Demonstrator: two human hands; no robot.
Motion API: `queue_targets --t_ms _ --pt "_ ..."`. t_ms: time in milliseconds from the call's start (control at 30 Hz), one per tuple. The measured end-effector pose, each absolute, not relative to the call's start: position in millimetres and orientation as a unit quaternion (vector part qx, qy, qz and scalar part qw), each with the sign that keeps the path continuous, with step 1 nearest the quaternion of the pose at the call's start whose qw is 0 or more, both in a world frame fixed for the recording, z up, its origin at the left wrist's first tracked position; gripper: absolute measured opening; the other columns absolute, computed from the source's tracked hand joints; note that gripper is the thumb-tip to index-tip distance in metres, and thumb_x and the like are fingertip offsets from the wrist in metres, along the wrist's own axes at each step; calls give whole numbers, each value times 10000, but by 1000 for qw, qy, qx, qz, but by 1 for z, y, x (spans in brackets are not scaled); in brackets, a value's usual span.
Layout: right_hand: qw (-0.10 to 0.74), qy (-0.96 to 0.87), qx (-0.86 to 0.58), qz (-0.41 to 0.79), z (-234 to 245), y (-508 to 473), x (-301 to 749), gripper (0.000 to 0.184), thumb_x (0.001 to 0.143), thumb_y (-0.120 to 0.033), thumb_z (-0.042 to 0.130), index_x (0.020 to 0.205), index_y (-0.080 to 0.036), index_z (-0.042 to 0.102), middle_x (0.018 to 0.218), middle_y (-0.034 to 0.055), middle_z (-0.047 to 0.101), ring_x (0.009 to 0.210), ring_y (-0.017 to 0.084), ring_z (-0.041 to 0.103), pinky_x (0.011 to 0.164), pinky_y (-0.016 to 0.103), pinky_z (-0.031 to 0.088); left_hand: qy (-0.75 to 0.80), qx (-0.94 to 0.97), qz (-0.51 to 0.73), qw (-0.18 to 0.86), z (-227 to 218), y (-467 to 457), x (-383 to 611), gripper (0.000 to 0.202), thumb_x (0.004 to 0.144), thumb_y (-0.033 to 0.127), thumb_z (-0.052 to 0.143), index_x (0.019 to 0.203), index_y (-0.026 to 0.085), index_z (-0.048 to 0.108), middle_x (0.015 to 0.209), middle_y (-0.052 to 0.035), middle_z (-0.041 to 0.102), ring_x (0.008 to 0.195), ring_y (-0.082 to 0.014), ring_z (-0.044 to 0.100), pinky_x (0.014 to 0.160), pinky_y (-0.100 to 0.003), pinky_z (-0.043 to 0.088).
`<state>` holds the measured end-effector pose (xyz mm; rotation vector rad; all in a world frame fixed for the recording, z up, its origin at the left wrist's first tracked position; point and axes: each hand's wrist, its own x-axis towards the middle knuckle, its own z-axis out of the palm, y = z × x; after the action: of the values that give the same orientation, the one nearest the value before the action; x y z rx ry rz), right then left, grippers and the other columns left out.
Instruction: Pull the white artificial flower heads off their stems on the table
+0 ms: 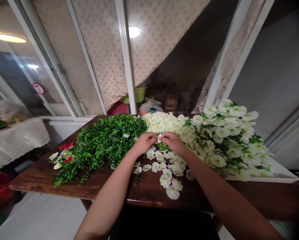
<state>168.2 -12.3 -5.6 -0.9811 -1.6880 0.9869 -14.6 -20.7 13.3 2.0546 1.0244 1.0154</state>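
Over the middle of the table, my left hand (146,142) and my right hand (173,141) meet with fingers pinched together. Between the fingertips shows a small white flower (159,138), partly covered by them. Some green leaves show just below the fingers; whether they join this flower I cannot make out. Loose white flower heads (165,181) lie scattered on the wood between my forearms. A dense pile of white flower heads (161,122) sits behind my hands. To the left spreads a heap of green leafy sprigs (106,136).
The brown wooden table (36,175) stands against the windows. Bunches of white flowers with leaves (226,133) fill a white tray (280,173) at the right. Red and white flowers (66,151) lie at the left end. A lace-covered surface (21,138) stands farther left.
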Motion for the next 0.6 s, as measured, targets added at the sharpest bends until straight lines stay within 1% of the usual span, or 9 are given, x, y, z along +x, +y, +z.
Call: queue_targets --t_ms 100,233,333,400,467,533,600 --pt "455 -691 -402 393 -7 -13 168 206 770 -370 585 663 -198 549 582 -46 497 542 114 443 547 247 355 393 797 371 270 14 -22 -16 249 846 306 476 734 154 637 673 -2 613 615 -124 503 606 -235 373" --pt "455 -680 -411 402 -11 -10 167 172 769 -360 586 701 -204 559 635 -30 554 599 133 530 568 248 429 401 810 359 232 19 -23 -18 248 844 299 471 715 155 626 643 9 590 608 -123 489 606 -234 364" --pt "463 -648 -427 428 -10 -9 165 155 756 -341 600 702 -209 541 657 -11 603 662 164 617 575 258 485 431 804 362 192 23 -22 -23 275 860 307 441 707 156 612 656 -3 600 621 -133 507 614 -239 370" --pt "468 -619 -442 450 -8 -10 164 142 750 -320 607 705 -207 534 665 6 635 666 180 655 560 263 508 475 797 348 138 27 -22 -27 298 875 319 415 740 158 627 703 -29 630 650 -149 536 626 -248 378" --pt "467 -598 -452 468 -4 -12 164 125 754 -295 603 708 -202 533 652 19 652 620 182 667 534 266 518 534 788 302 53 30 -22 -31 315 877 336 412 779 161 655 760 -67 660 693 -175 570 646 -265 386" --pt "468 -587 -461 473 -2 -14 164 115 754 -267 601 702 -200 525 600 18 644 555 175 656 507 263 518 580 783 224 -20 33 -24 -35 308 850 359 450 782 168 683 793 -99 677 747 -210 601 665 -284 396" --pt "475 -583 -467 465 -1 -15 164 120 741 -240 611 689 -201 510 542 4 621 518 167 643 494 254 513 602 786 135 -36 36 -27 -38 292 800 399 511 764 184 705 799 -110 690 774 -237 622 665 -296 409"
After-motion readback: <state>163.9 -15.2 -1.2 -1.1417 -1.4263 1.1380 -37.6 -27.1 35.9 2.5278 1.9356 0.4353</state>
